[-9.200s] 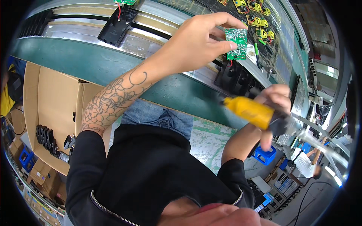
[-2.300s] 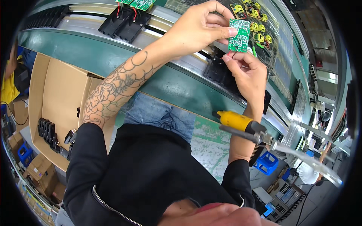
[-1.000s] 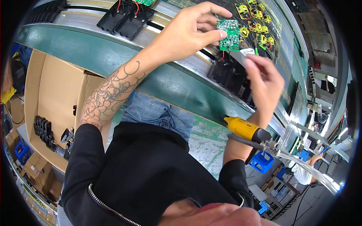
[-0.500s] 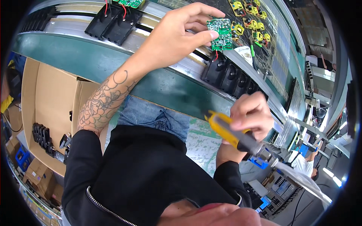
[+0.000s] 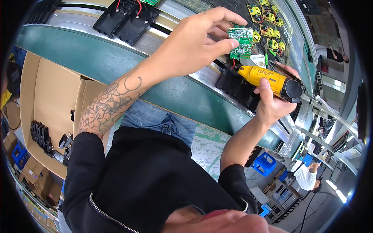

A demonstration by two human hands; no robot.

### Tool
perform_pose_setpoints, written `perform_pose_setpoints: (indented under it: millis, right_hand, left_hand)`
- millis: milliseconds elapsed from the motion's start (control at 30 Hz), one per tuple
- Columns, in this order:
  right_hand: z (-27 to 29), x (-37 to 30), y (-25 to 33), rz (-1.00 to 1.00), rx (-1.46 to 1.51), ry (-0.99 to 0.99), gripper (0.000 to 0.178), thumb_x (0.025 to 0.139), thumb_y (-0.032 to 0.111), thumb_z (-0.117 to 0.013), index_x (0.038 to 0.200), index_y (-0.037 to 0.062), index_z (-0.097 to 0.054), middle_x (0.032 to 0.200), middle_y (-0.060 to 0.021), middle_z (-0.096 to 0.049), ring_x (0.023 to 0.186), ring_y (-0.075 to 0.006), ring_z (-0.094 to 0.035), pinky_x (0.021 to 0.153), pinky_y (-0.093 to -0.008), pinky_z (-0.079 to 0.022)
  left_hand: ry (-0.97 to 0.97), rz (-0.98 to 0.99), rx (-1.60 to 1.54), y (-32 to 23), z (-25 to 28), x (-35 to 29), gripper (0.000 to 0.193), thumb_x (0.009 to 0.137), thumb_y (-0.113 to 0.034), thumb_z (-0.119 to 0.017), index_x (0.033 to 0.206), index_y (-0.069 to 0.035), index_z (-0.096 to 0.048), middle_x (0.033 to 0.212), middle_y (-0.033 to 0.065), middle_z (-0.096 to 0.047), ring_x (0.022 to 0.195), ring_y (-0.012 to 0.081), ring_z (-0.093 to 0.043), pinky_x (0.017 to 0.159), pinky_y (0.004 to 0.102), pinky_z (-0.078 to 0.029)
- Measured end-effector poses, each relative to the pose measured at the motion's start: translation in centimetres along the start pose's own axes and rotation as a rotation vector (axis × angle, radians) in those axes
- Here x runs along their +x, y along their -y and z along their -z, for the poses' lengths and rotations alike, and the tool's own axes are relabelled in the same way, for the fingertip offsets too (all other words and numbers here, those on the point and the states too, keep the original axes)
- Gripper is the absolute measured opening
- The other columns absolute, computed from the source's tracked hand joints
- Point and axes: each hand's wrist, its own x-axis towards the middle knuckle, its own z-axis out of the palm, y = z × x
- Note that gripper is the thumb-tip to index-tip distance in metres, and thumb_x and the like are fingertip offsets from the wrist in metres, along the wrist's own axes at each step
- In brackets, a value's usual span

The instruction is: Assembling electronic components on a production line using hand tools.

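Note:
My left hand [image 5: 198,44] pinches a green circuit board [image 5: 241,44] by its left edge, with its solder side showing. A red wire [image 5: 233,63] runs down from the board toward black plastic housings [image 5: 239,83] on the rail. My right hand [image 5: 274,99] is closed round a yellow air nipper [image 5: 261,77], thumb on its near side. The nipper's tip points left, close beside the red wire and just below the board. Whether the tip touches the wire, I cannot tell.
Several yellow-and-green circuit boards [image 5: 268,19] lie on the dark surface behind. Green-handled pliers [image 5: 266,58] lie near a white crumpled piece [image 5: 257,60]. More black housings [image 5: 128,25] with red wires sit at left. An open cardboard box [image 5: 50,93] stands below the green bench edge [image 5: 77,52].
My right hand has brought the air nipper up and forward, turning it so its tip is near the red wire. My left hand and the board have shifted slightly right.

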Motion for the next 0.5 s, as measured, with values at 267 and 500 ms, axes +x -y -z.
perform_pose_setpoints:
  millis: [267,500]
  right_hand:
    - [-0.18,-0.12,0.1,-0.021,0.009,0.025,0.063,0.057,0.01,-0.088,0.113,0.0,-0.063,0.103,-0.0151,-0.07,0.091,-0.0259,-0.069,0.087,-0.0354,-0.055]
    - [-0.4,-0.25,0.11,-0.055,0.03,0.043,0.061,0.058,0.01,-0.088,0.112,-0.0007,-0.063,0.104,-0.0169,-0.071,0.091,-0.0259,-0.069,0.086,-0.0351,-0.055]
  left_hand:
    - [0.053,0.013,0.079,-0.7,0.31,0.02,0.037,0.092,0.002,-0.065,0.128,-0.002,-0.06,0.112,0.0105,-0.065,0.091,0.0117,-0.065,0.075,0.0212,-0.059]
    - [0.04,0.016,0.065,-0.51,0.26,-0.04,0.036,0.092,0.002,-0.066,0.128,-0.002,-0.06,0.113,0.0104,-0.065,0.091,0.0112,-0.064,0.074,0.0202,-0.058]
